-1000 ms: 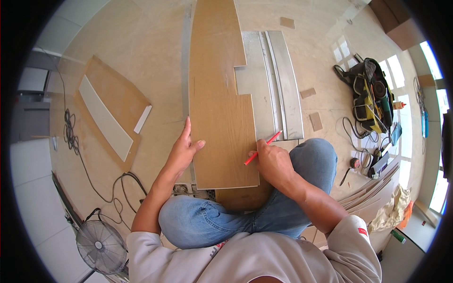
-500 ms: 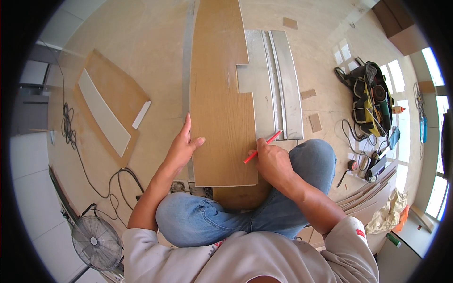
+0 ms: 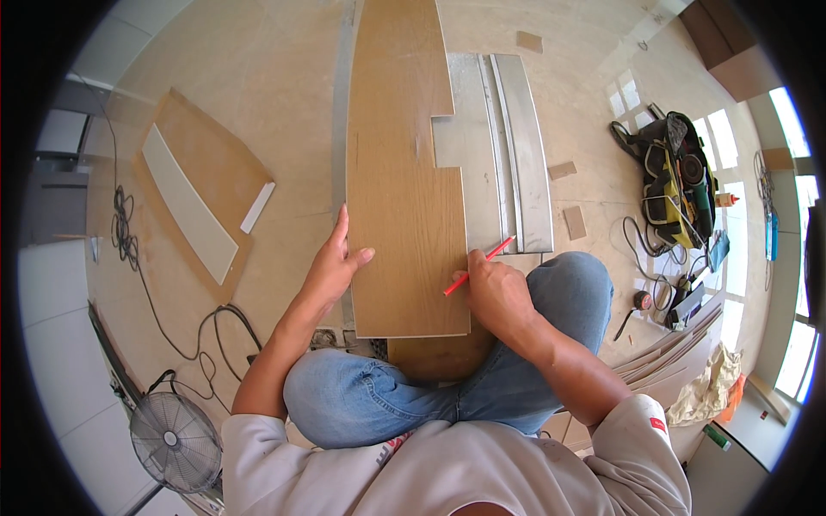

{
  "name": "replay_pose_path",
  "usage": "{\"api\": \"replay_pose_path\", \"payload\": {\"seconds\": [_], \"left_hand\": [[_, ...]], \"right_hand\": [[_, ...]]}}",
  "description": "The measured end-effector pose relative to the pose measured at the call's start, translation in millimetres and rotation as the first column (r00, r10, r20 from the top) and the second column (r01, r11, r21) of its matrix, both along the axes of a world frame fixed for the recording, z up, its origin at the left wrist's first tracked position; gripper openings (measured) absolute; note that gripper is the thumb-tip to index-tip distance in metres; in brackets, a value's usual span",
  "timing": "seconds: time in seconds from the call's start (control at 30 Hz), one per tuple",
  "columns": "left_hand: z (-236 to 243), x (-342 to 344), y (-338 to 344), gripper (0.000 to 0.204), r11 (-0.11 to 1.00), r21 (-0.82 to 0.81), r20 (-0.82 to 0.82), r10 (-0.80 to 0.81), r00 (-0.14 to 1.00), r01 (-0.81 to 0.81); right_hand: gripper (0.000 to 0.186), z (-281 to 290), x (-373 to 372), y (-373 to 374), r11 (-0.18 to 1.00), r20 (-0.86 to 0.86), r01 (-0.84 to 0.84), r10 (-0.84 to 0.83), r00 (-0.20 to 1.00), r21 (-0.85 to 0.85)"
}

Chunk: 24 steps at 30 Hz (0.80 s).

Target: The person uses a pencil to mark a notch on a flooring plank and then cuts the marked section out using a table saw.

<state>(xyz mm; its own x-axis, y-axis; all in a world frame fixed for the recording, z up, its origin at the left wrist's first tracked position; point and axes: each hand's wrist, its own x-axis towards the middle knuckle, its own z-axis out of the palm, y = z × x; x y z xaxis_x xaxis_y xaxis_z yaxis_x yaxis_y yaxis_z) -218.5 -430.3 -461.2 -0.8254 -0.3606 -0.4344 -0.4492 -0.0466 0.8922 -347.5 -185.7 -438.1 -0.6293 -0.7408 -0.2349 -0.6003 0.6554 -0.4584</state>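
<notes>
Wood-grained and notched on its right side, the plank (image 3: 404, 224) is lying lengthwise in front of the person, overlapping the metal panel (image 3: 529, 172), its near end reaching toward the crossed legs (image 3: 366, 396). The left hand (image 3: 335, 262) is gripping the left edge, partly open, thumb pressing on top and index finger stretching along the side; the other fingers are hiding, so how far they are reaching underneath I cannot tell. The right hand (image 3: 499, 292) is closing around a red pencil (image 3: 501, 248) at the opposite edge, fingers curling, with one pencil end sticking out over the plank. Which end is sharpened is not showing clearly.

Slipping looks like the main risk: with only a thumb bearing down on the left, a sideways push from the right hand could be turning the plank or sliding it over the panel. A loose pencil grip could be leaving a stray mark on the face. Beside the notch the plank is narrowing, so heavy leaning on the near end could be straining it there, more so if nothing is supporting that end, which I cannot make out. The right knee (image 3: 575, 297), sitting just beside the right hand, could be jogging it.
</notes>
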Motion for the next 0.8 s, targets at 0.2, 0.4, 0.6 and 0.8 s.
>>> {"api": "replay_pose_path", "payload": {"seconds": [0.2, 0.4, 0.6, 0.8], "left_hand": [[8, -3, 0, 0.085, 1.000, -0.012, 0.067, -0.017, 0.998, 0.018], [-7, 2, -3, 0.085, 1.000, -0.015, -0.007, 0.000, 1.000, 0.000], [-1, -2, -2, 0.084, 0.998, -0.044, 0.062, -0.031, 0.998, 0.034], [-4, -1, -3, 0.084, 0.999, -0.031, 0.040, -0.036, 0.999, 0.037]], "right_hand": [[0.026, -5, 0, 1, 1.000, -0.006, -0.005, 0.005, 1.000, 0.001], [0.025, -1, 1, -2, 1.000, 0.012, 0.006, -0.006, 1.000, -0.011], [0.027, -7, 0, 0, 1.000, -0.008, -0.020, 0.020, 1.000, 0.012], [0.030, -6, 1, -2, 0.999, 0.009, 0.000, 0.000, 1.000, 0.046]]}}
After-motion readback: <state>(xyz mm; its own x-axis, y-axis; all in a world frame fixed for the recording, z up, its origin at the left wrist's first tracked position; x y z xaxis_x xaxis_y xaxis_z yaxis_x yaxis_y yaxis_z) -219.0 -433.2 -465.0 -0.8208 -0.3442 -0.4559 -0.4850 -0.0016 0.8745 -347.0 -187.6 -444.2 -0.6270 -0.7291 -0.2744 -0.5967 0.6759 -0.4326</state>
